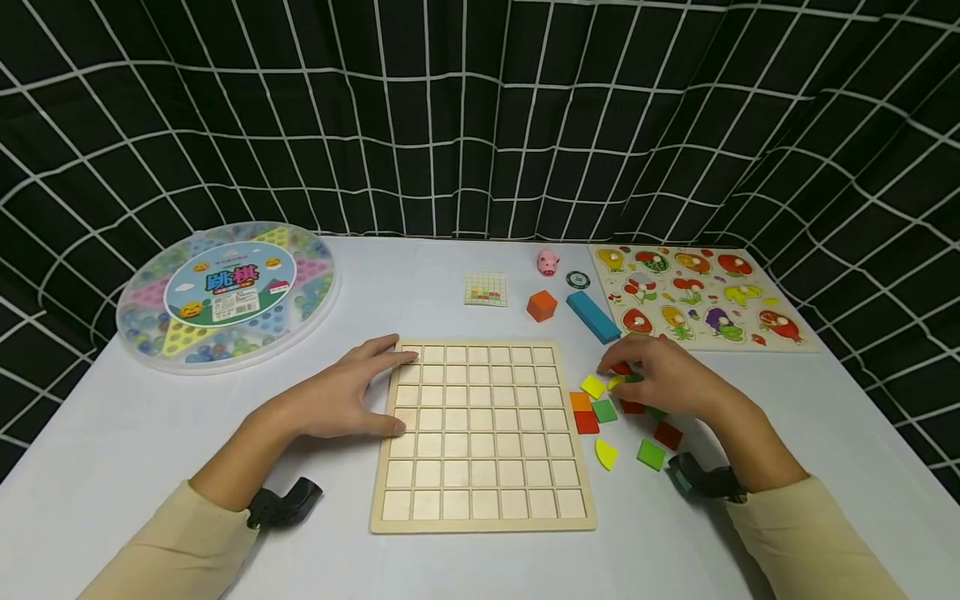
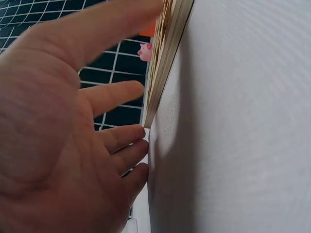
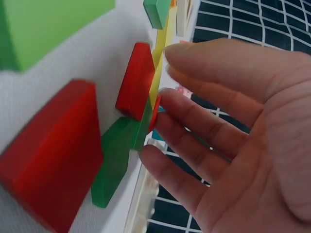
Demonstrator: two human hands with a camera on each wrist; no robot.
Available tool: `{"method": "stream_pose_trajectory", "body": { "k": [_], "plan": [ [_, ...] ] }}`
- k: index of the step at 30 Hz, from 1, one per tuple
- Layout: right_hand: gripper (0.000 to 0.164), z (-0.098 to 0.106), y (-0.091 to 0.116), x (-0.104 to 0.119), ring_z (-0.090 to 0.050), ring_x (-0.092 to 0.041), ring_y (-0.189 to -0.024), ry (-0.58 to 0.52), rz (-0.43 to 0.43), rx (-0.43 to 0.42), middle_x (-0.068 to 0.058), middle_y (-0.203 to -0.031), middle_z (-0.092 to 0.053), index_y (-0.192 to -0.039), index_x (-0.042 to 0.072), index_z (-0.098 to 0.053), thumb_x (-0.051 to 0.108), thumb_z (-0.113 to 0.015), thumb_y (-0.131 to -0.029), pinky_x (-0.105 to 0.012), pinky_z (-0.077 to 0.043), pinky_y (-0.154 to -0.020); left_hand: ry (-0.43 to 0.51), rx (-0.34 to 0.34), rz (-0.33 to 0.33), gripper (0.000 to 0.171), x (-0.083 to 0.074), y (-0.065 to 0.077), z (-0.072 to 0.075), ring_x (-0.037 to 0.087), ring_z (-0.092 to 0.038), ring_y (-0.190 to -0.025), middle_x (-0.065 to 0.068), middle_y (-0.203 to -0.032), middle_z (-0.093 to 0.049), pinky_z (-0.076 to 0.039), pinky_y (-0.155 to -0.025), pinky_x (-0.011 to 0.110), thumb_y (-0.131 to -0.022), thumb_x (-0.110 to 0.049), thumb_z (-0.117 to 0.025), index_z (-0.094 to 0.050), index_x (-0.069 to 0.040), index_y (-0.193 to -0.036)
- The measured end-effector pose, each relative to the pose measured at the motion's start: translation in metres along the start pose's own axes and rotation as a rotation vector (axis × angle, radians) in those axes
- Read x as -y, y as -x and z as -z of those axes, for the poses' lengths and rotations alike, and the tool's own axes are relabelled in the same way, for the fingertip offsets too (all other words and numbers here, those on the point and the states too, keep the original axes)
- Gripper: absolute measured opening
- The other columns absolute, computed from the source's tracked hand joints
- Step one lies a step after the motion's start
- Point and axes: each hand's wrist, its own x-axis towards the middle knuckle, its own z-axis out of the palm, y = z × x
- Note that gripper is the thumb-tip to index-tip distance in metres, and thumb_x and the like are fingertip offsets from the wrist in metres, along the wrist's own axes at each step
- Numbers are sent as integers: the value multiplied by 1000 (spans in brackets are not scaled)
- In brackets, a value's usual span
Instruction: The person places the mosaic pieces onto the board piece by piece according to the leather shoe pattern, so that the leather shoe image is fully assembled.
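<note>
Many small coloured tiles lie just right of the wooden board, where the right hand has loose, bent fingers that seem to hold none, and the left hand is spread at the board's left edge, so pinching one tile by its sides should keep others from sliding.

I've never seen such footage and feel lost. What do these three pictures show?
No machine here: a person works bare-handed. The wide picture comes from a head camera; the others from the left wrist camera and right wrist camera. On the white table lie a wooden grid board, coloured pieces, a round game box and a fruit puzzle. The left hand is spread at the board's left edge; the right hand is among the pieces, though whether it holds one is unclear.
</note>
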Motion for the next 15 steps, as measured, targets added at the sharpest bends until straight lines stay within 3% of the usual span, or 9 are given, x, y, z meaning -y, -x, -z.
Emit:
{"method": "stream_pose_trajectory", "body": {
  "k": [6, 11, 15],
  "plan": [
    [17, 0, -3, 0, -57, -42, -123, 58, -29, 6, -17, -125, -69, -102, 10, -81, 10, -83, -86, -59, -54, -102, -28, 2, -5, 91, 1, 0, 1, 43, -18, -158, 17, -171, -20, -27, -121, 68, -79, -42, -84, -46, -12, -156],
    [7, 0, -4, 0, -59, -38, -116, 77, -33, 3, -16, -121, -69, -91, 14, -80, 10, -83, -86, -57, -56, -99, -108, -28, -8, 92, 1, 0, 1, 47, -17, -157, 17, -168, -29, -13, -123, 71, -77, -49, -84, -49, -14, -155],
    [8, 0, -2, 1, -59, -36, -112, 128, -63, -2, -15, -119, -67, -94, 14, -79, 16, -83, -87, -56, -57, -97, -132, -50, -12, 91, 0, 1, 1, 49, -18, -156, 17, -166, -34, -7, -122, 74, -76, -53, -84, -52, -16, -153]
  ]
}}
